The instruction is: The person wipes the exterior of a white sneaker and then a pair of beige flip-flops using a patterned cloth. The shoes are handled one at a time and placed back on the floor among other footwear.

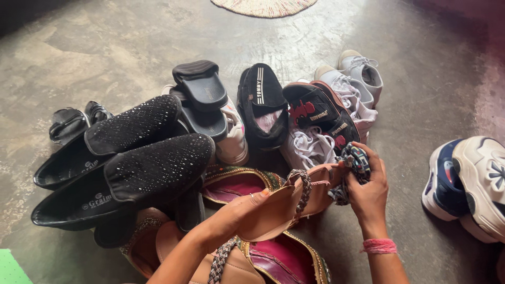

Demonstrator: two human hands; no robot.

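Observation:
My left hand (238, 210) holds a tan sandal (286, 202) with a braided strap, gripping it from underneath. My right hand (368, 186) clutches a crumpled dark patterned cloth (353, 163) and presses it against the sandal's toe end. A pink thread band circles my right wrist. Both hands hover low over a pile of shoes on the concrete floor (105, 47). Just under the sandal lie embroidered flat shoes with magenta insoles (236, 184).
Two black studded loafers (152, 168) lie at left, with small black shoes (73, 122) beyond them. Black slides (202, 89), a black slipper (261, 102), a black-red sneaker (321, 110) and white sneakers (357, 79) sit behind. A white-navy pair (471, 184) stands at right. A round mat (263, 6) lies far back.

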